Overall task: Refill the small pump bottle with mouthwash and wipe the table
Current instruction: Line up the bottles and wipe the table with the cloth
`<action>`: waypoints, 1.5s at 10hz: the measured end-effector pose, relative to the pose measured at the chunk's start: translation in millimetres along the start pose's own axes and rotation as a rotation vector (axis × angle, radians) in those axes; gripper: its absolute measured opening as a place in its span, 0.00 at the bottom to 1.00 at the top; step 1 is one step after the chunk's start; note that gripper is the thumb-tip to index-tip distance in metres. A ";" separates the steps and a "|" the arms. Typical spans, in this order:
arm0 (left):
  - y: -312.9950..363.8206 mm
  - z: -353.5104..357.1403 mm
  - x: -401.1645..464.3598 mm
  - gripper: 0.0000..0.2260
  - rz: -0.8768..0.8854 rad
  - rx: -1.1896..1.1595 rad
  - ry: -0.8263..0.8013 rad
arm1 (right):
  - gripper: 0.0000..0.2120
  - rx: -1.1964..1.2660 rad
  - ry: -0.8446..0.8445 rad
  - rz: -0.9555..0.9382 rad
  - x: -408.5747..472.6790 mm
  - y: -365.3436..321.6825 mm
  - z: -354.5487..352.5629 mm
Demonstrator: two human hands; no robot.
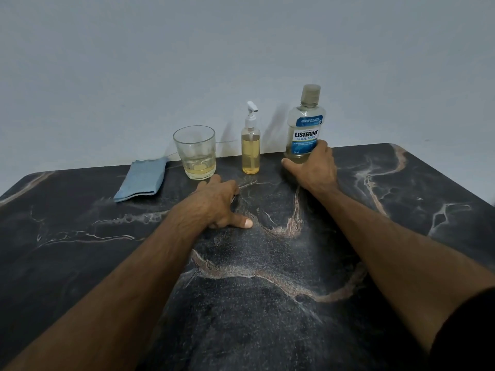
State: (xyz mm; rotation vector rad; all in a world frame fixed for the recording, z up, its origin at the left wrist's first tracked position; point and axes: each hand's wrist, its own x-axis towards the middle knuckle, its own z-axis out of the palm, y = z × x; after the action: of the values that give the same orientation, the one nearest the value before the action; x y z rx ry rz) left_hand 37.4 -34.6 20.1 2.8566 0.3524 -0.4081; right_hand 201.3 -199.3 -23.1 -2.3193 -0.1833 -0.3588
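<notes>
Head view, mouthwash bottle upright, right hand gripping its base

head cam | forward-down | near table | wall probably close behind

A clear drinking glass stands upright at the far edge of the dark marbled surface, close to the pale wall behind it. A shallow pool of yellowish liquid sits at the bottom of the glass; the rest of it is empty.
</notes>
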 end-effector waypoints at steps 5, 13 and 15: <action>1.9 -1.4 -3.5 0.39 -0.006 -0.002 -0.007 | 0.42 -0.045 -0.012 0.026 1.6 -1.1 1.7; 1.1 0.2 -2.5 0.39 -0.005 0.005 0.005 | 0.43 -0.079 0.000 0.053 3.0 -0.4 2.7; 1.0 0.2 -2.1 0.39 -0.008 -0.002 0.005 | 0.43 -0.088 -0.001 0.048 2.4 -1.4 1.9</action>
State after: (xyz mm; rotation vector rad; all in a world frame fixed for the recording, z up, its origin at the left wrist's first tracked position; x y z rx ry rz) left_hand 35.7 -36.0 20.7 2.8560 0.3649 -0.4022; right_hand 203.6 -197.0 -22.6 -2.4063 -0.1144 -0.3473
